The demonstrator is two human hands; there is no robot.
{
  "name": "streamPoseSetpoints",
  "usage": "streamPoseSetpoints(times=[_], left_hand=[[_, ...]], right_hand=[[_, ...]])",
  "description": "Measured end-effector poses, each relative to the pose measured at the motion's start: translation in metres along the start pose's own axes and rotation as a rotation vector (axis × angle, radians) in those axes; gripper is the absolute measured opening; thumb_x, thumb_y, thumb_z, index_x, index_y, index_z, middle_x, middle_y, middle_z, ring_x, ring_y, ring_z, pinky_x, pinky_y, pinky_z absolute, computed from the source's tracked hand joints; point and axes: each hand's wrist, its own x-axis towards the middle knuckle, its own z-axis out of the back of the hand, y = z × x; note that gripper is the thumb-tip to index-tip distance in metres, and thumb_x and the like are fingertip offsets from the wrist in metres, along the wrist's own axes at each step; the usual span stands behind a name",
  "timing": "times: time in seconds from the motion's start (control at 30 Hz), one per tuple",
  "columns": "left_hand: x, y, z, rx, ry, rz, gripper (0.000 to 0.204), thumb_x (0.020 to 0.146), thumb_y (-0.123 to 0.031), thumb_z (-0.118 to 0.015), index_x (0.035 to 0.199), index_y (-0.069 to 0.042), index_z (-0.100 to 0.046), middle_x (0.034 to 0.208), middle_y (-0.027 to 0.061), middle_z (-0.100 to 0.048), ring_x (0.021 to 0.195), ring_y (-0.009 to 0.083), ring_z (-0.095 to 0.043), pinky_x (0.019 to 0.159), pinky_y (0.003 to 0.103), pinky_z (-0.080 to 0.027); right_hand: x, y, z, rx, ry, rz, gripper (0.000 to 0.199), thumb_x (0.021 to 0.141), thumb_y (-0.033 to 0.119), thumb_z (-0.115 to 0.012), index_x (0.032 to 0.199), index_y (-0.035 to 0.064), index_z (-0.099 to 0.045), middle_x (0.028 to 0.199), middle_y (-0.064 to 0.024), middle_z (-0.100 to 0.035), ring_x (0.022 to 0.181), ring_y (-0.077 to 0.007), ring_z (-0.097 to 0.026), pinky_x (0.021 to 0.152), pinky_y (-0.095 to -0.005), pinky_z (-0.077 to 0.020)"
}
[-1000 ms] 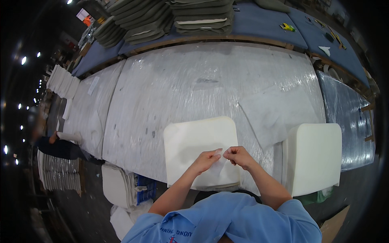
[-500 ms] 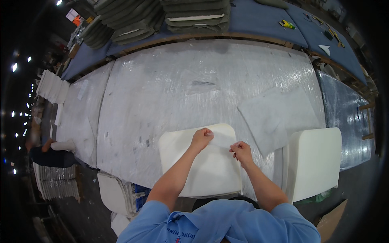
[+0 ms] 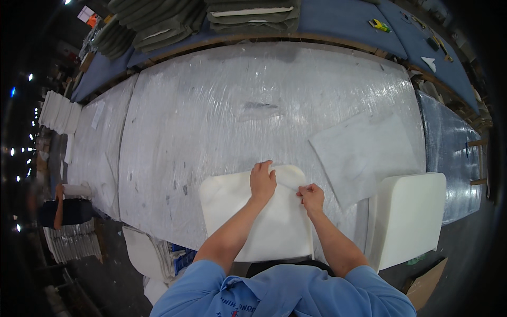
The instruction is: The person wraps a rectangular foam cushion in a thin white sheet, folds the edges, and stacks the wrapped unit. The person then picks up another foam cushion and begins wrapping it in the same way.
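Observation:
A white foam cushion (image 3: 274, 227) lies flat at the near edge of a long table wrapped in clear plastic film (image 3: 222, 121). My left hand (image 3: 262, 180) presses down on the cushion's far edge, fingers curled over it. My right hand (image 3: 311, 196) pinches a thin white layer at the cushion's far right corner. A second white foam cushion (image 3: 409, 216) sits just to the right, overhanging the table's edge. A flat sheet of thin white wadding (image 3: 364, 150) lies on the table beyond my right hand.
Stacks of grey-green cushions (image 3: 158, 24) stand on a blue-covered bench (image 3: 338, 18) behind the table, with small tools at its right end. White foam pieces (image 3: 153, 253) are piled below the table on the left. Another person (image 3: 63, 211) stands far left. A cardboard box (image 3: 428, 282) sits lower right.
Both hands have moved from the cushion's near middle up to its far edge. The cushion has shifted slightly right and away, and my hands have spread apart.

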Motion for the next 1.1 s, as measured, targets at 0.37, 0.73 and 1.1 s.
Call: streamPoseSetpoints(times=[0.37,0.73,1.1], left_hand=[[-0.065,-0.004,-0.046,0.230,0.292,-0.256,0.073,0.101,-0.029,-0.059,0.162,-0.006,-0.027,0.171,0.0169,-0.017,0.157,0.0431,-0.016,0.127,0.055,-0.015],[-0.057,-0.012,-0.037,0.398,0.503,-0.159,0.068,0.104,-0.036,-0.054,0.164,-0.016,-0.028,0.175,0.0115,-0.003,0.161,0.0333,-0.004,0.129,0.052,-0.006],[-0.057,0.007,-0.026,0.318,0.409,-0.210,0.067,0.100,-0.043,-0.060,0.162,-0.030,-0.036,0.174,0.0154,-0.003,0.160,0.0350,-0.005,0.128,0.054,-0.007]], right_hand=[[-0.001,-0.013,0.015,0.217,-0.070,0.073,0.012,0.099,0.014,-0.066,0.091,0.0039,-0.064,0.084,-0.0090,-0.074,0.056,-0.0115,-0.058,0.047,-0.0257,-0.0432],[0.011,0.022,-0.008,0.087,0.283,0.314,0.013,0.104,0.012,-0.058,0.100,0.0026,-0.066,0.083,-0.0057,-0.071,0.063,-0.0100,-0.061,0.057,-0.0256,-0.0515],[0.061,0.048,-0.042,0.306,0.149,0.003,0.016,0.103,0.017,-0.060,0.105,0.0004,-0.062,0.089,-0.0127,-0.071,0.068,-0.0204,-0.069,0.055,-0.0307,-0.0534]])
